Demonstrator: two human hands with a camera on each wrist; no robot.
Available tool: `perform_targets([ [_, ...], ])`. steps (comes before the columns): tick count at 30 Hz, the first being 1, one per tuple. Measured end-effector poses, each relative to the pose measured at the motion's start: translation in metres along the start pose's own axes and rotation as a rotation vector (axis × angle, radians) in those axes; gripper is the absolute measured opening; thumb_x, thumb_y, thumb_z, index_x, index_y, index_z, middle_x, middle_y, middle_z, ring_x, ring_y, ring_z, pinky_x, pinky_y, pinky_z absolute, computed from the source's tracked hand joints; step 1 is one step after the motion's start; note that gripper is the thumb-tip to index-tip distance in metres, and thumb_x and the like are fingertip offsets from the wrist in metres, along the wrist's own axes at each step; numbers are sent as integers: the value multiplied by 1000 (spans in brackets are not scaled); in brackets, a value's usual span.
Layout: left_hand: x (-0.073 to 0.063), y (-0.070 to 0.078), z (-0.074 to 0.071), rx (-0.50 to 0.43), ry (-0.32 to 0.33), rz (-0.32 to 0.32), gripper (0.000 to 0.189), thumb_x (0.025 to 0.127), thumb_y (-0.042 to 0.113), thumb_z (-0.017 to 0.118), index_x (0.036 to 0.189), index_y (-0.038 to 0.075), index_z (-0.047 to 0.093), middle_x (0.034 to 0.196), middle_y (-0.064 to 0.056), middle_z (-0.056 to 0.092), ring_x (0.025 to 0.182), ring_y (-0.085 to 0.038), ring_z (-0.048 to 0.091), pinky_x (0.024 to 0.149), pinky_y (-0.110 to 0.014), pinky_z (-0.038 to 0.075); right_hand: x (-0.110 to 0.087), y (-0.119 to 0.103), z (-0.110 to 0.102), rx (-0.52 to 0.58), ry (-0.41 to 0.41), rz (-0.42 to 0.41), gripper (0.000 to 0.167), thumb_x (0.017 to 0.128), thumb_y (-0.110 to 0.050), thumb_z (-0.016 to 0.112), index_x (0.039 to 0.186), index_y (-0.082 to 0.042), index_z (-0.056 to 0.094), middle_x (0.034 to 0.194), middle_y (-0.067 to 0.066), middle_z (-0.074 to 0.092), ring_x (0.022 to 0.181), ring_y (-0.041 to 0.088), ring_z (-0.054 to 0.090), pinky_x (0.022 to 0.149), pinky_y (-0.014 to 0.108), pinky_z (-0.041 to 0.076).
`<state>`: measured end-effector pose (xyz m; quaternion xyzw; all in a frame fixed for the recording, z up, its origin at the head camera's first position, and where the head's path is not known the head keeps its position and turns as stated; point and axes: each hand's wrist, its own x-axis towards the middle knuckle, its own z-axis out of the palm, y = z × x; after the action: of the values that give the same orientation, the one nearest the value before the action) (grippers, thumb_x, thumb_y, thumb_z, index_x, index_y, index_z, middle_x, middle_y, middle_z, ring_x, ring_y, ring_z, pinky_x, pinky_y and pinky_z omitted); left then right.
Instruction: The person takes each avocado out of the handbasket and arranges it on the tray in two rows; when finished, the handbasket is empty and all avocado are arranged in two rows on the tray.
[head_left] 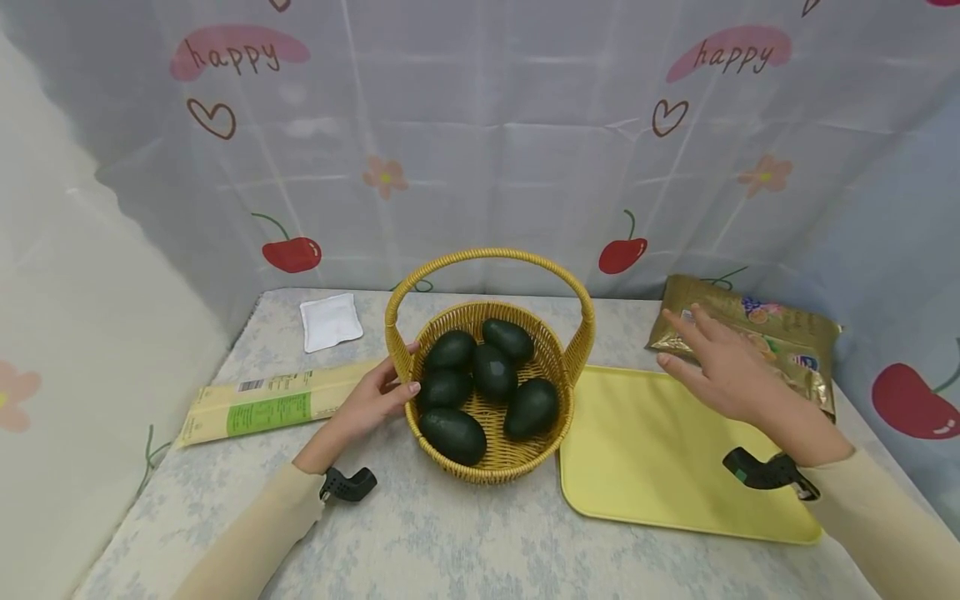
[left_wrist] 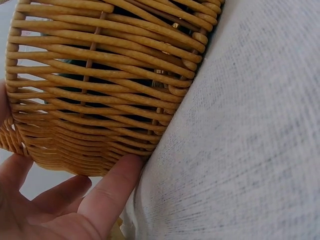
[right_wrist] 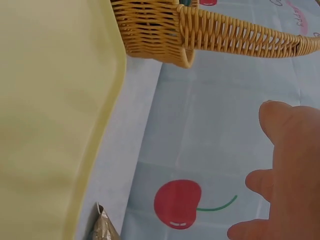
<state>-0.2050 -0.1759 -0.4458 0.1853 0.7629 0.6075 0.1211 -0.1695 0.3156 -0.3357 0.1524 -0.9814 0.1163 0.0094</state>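
Note:
A yellow wicker basket (head_left: 491,475) with a tall arched handle stands on the table and holds several dark green avocados (head_left: 493,372). At its left side, my left hand (head_left: 372,396) grips it, thumb at the rim and fingers against the outer wall. The left wrist view shows those fingers (left_wrist: 107,192) low on the woven side (left_wrist: 100,120), close above the tablecloth. My right hand (head_left: 723,367) hovers with spread fingers and holds nothing. It overlaps the yellow tray (head_left: 675,475) and a gold foil package (head_left: 795,333) in the head view.
Left of the basket lies a long pale yellow package (head_left: 270,404) with a green label, partly behind my left hand. A small white square pouch (head_left: 330,322) lies behind it. A printed curtain (head_left: 487,167) hangs along the table's back edge.

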Motion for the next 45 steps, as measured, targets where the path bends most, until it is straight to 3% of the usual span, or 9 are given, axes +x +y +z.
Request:
perform_targets([
  [10, 0, 0, 0, 6, 2, -14, 67, 105, 18, 58, 163, 16, 26, 163, -24, 33, 138, -48, 48, 89, -35, 62, -7, -19, 0, -32, 9, -73, 68, 105, -42, 54, 162, -11, 30, 162, 37, 23, 140, 63, 33, 106, 79, 31],
  [20, 0, -1, -1, -15, -7, -13, 66, 105, 17, 56, 163, 16, 26, 162, -25, 33, 137, -47, 49, 88, -34, 62, -12, -59, -2, -16, -73, -164, 66, 104, -48, 54, 160, -17, 36, 161, 31, 33, 139, 58, 40, 106, 74, 38],
  [30, 0, 0, -1, -7, -18, -14, 67, 105, 18, 56, 164, 14, 23, 162, -27, 33, 136, -46, 50, 88, -33, 61, -14, -94, 3, -31, -97, -291, 59, 102, -52, 56, 148, -15, 54, 135, 11, 64, 114, 33, 67, 92, 54, 56],
  [38, 0, -2, 0, -13, -7, -26, 67, 105, 17, 57, 164, 18, 24, 161, -26, 34, 137, -47, 49, 89, -37, 62, -5, -115, 10, -16, -139, -356, 60, 101, -56, 54, 145, -15, 57, 128, 9, 66, 108, 28, 68, 88, 49, 58],
  [45, 1, -1, 0, -29, -11, -22, 67, 105, 18, 57, 164, 18, 25, 161, -26, 34, 137, -48, 48, 90, -37, 62, 12, -135, 34, 56, -150, -424, 58, 102, -48, 58, 148, -14, 54, 131, 8, 65, 107, 22, 67, 89, 42, 58],
])
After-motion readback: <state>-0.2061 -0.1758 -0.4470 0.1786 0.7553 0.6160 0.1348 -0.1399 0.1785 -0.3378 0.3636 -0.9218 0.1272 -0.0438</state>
